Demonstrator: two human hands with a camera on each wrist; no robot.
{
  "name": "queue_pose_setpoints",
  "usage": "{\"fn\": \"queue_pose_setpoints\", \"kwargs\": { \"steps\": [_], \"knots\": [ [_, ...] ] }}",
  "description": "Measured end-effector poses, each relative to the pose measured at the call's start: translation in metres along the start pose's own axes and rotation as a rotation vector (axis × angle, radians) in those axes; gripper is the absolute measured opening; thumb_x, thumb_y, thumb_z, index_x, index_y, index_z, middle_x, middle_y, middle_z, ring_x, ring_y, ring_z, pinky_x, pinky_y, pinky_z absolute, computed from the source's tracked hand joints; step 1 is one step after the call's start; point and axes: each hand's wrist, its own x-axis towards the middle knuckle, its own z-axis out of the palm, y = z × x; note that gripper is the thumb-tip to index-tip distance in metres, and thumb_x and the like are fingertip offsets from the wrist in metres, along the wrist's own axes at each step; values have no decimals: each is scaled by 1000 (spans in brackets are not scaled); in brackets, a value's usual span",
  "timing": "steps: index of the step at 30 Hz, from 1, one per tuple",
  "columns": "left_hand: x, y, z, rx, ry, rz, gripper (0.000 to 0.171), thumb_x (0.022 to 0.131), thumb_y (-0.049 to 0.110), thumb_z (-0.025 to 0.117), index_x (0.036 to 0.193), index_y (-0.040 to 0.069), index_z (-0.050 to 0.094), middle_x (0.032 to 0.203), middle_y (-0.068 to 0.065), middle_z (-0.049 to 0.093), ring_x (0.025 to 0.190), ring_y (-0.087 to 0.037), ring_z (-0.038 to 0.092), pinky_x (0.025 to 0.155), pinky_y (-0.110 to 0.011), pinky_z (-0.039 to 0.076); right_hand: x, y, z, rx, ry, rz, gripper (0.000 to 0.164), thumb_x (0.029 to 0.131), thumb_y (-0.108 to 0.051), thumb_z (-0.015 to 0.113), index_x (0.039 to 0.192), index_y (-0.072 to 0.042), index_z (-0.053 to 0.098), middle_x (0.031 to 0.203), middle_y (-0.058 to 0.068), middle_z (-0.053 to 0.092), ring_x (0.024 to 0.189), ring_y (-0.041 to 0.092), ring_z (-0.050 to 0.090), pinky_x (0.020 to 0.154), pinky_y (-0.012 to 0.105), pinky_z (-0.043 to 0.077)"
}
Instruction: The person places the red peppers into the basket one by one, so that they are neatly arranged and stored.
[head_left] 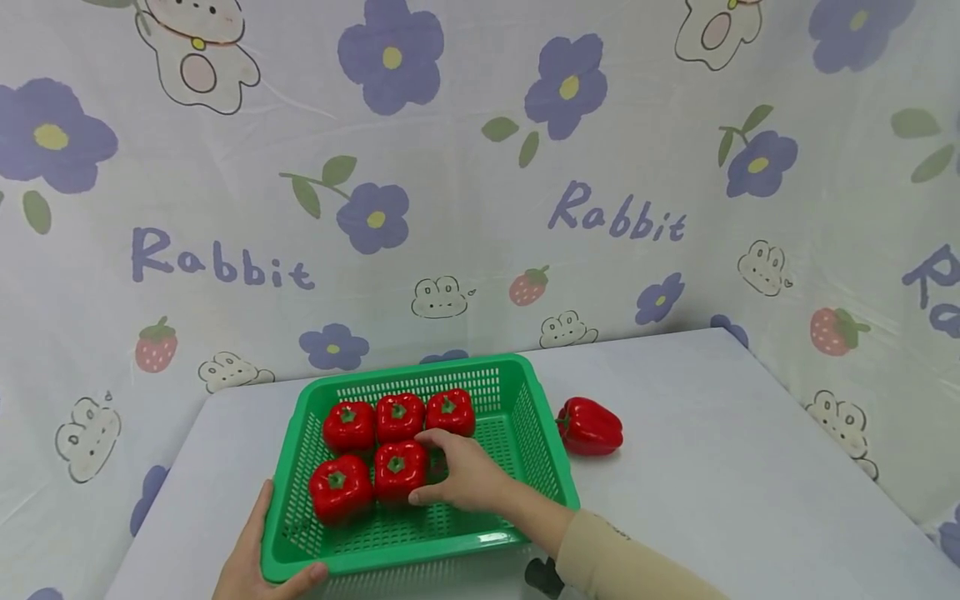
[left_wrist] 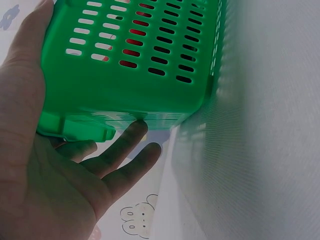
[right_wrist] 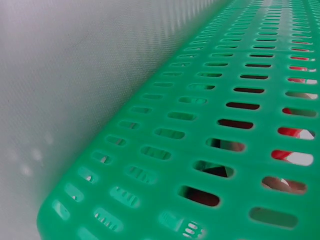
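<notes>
A green plastic basket [head_left: 390, 562] stands on the table with several glossy red bell peppers inside, stems up. My left hand [head_left: 251, 558] holds the basket's near left corner, its thumb at the front rim and its fingers along the left side. In the left wrist view the fingers [left_wrist: 127, 172] reach past the slotted wall. Inside the basket, my right hand [head_left: 468, 475] grips the front middle bell pepper [head_left: 400, 467] from its right, thumb in front and fingers behind. Left of it sits another bell pepper [head_left: 341, 489]. The right wrist view shows mostly the basket's slotted wall [right_wrist: 200, 135], which hides the hand.
A loose red bell pepper [head_left: 590, 426] lies on its side right of the basket. The table [head_left: 712, 467] has a white cover. Behind it hangs a patterned cloth [head_left: 465, 233]. A small dark object [head_left: 543, 577] shows under my right forearm.
</notes>
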Motion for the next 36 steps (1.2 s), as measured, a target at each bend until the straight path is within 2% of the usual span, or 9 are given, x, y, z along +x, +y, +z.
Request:
{"fn": "queue_pose_setpoints", "kwargs": {
  "steps": [4,11,19,29,36],
  "knots": [
    [0,0,0,5,1,11,121,78,34,82,158,10,-5,144,-27,36,103,-30,58,78,-40,57,1,1,1,-11,8,-6,72,77,-25,86,138,-4,51,126,5,59,105,22,59,83,26,51],
    [-2,1,1,26,11,-3,123,77,39,82,158,13,-7,147,-24,33,106,-33,57,80,-42,56,0,-1,3,-46,36,-20,73,76,-28,87,136,-5,53,128,4,56,113,21,51,93,32,48],
    [-3,1,1,21,13,-27,126,75,41,83,158,15,-8,146,-23,34,105,-32,58,80,-42,56,-2,-5,0,76,63,-33,70,75,-24,88,133,-4,54,113,2,58,96,25,59,75,26,52],
    [-3,0,1,20,10,-29,126,75,41,83,158,16,-8,146,-23,34,104,-32,58,80,-43,56,-2,-6,-1,88,119,-44,63,81,-32,83,130,-5,55,114,4,58,97,26,59,76,28,51],
    [-1,-1,1,25,9,-20,125,76,40,83,158,16,-7,144,-24,36,103,-31,58,80,-42,56,-2,-3,-1,92,150,-57,61,82,-34,81,130,-5,56,114,7,58,93,21,58,74,29,51]
  ]
}}
